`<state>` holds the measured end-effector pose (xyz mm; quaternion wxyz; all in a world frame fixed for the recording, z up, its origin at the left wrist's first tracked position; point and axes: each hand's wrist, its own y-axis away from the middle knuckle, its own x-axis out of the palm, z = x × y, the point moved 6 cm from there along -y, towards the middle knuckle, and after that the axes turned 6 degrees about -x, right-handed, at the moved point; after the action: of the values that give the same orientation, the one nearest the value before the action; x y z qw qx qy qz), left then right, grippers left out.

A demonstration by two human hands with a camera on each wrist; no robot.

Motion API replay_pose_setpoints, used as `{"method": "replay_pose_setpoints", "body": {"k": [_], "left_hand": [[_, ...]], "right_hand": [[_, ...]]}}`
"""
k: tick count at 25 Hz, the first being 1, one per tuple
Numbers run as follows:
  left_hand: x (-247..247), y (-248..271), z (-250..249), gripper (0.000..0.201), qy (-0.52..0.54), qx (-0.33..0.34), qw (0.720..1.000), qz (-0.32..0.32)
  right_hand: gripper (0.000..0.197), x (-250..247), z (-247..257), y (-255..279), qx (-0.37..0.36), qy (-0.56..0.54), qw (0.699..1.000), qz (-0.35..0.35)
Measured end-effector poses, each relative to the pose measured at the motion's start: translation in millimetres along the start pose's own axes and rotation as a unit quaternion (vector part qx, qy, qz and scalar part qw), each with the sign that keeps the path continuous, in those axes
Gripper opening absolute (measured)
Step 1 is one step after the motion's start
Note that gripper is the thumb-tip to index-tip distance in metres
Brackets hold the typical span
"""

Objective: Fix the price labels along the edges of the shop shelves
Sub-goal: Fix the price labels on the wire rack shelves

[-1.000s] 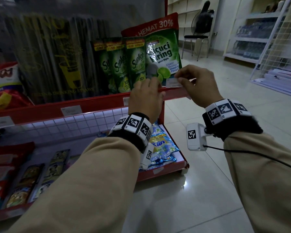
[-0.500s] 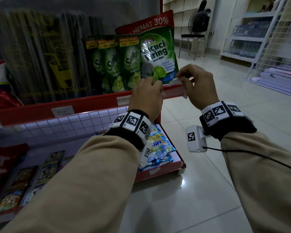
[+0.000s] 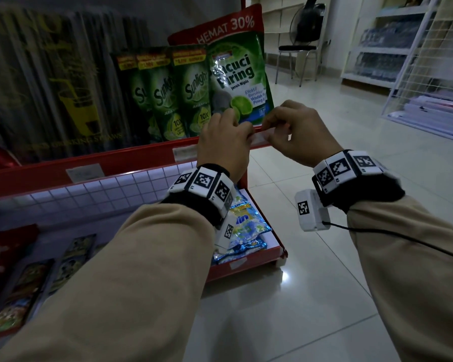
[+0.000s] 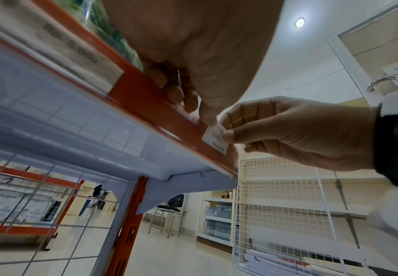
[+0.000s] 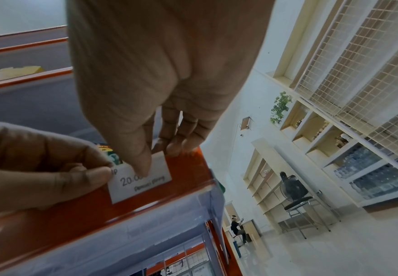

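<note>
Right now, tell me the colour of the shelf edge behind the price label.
Red-orange shelf edge; white price label. Right wrist view.

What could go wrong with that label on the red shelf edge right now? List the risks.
1. The price label sits slightly crooked against the red shelf edge; pressed down as is, it may end up skewed.
2. The right hand covers part of the printed price with its thumb, and the left hand pinches one end, so the paper could crease.
3. The label lies near the shelf's end and could overhang it.
</note>
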<state>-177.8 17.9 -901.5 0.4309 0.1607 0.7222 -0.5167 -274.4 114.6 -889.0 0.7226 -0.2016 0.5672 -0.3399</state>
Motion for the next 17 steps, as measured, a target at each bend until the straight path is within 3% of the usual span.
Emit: {"method": "replay_pose_setpoints", "body": {"k": [9, 17], "left_hand": [[0.1, -0.4, -0.2, 0.02, 0.019, 0.0, 1.0, 0.001], [-0.8, -0.8, -2.8, 0.023, -0.036, 0.014, 0.999, 0.014]], "right_hand": [[0.015, 2.6, -4.3, -6.7, -0.004, 0.05, 0.996, 0.069], [0.015, 4.2, -5.4, -6.1, -0.013, 0.091, 0.991, 0.099]]}}
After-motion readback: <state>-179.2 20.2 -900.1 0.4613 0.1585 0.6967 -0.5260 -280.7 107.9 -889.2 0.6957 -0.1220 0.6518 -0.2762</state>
